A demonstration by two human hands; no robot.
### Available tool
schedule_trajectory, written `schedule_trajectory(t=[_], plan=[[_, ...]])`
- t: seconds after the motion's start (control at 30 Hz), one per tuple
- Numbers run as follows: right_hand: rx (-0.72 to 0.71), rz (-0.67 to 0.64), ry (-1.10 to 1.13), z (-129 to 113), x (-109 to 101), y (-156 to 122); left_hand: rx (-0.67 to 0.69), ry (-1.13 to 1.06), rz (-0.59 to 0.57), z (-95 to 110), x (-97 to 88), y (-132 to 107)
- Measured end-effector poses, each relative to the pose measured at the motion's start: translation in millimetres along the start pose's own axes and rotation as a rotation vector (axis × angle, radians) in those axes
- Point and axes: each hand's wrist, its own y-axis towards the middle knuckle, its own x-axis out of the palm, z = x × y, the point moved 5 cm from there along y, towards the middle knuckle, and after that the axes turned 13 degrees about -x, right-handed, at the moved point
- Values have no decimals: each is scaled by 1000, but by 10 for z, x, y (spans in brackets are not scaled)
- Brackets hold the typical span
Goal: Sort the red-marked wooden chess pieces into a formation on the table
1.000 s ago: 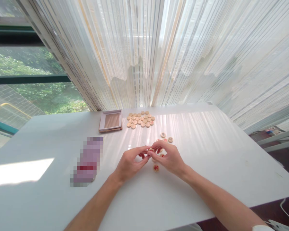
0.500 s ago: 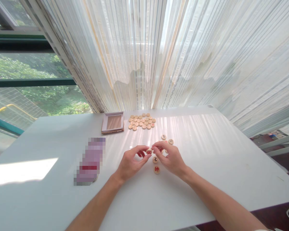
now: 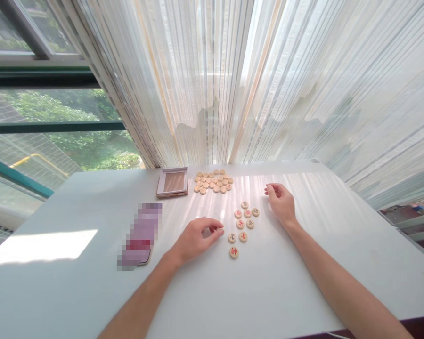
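My left hand (image 3: 199, 238) rests low over the white table, its thumb and fingertips pinching a round wooden Chinese chess piece (image 3: 221, 230) that is mostly covered. Beside it, to the right, lie several face-up pieces with red or black characters, among them a red-marked piece (image 3: 233, 252) nearest me and a black-marked piece (image 3: 232, 237) above that. My right hand (image 3: 281, 201) is apart from them, farther right and up, with loosely curled fingers and no piece visible in it.
Toward the back is a cluster of wooden pieces (image 3: 212, 182), mostly blank side up. An open shallow box (image 3: 173, 193) stands to its left. A blurred purple phone-like object (image 3: 139, 238) lies left of my left hand. Striped curtains (image 3: 212, 94) hang behind the table (image 3: 198, 301).
My right hand has left the piece between both hands and moved right and away from me, uncovering the face-up pieces. My left hand keeps its pinch. The view has shifted slightly.
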Motion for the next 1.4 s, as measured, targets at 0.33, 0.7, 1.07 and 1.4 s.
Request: schedule_trajectory(t=[0.33, 0.7, 1.07, 1.4], plan=[[44, -58, 40, 143, 49, -61, -13, 126, -227, 83, -23, -91], [6, -62, -3, 5, 22, -46, 122, 254, -242, 137, 29, -118], [-522, -999, -101, -1160, 178, -826, 178, 294, -239, 205, 50, -142], [-529, -1147, -291, -1071, 286, -995, 173, 333, -244, 178, 79, -144]])
